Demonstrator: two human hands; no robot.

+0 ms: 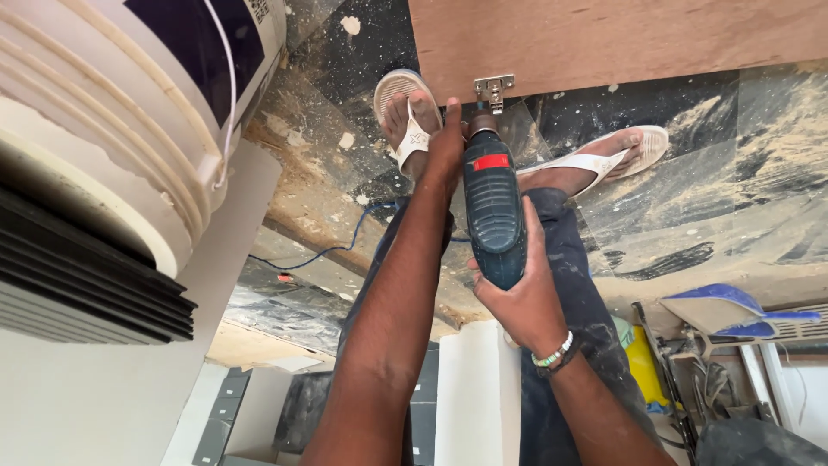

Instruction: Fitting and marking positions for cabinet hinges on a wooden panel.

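Note:
My right hand (517,289) grips the body of a dark blue power drill (492,211) with a red label. Its tip points at a metal hinge (493,88) fixed on the edge of a brown plywood panel (604,34). My left hand (447,147) reaches beside the drill's front end, fingers near the hinge and touching the drill's chuck area. My feet in white sandals (405,112) stand on the dusty floor below the panel.
A large white plastic bucket (112,112) fills the upper left. A blue cable (336,246) trails over the dark, sawdust-covered floor (690,173). A blue scoop-like object (720,311), a yellow container (642,362) and tools lie at the right.

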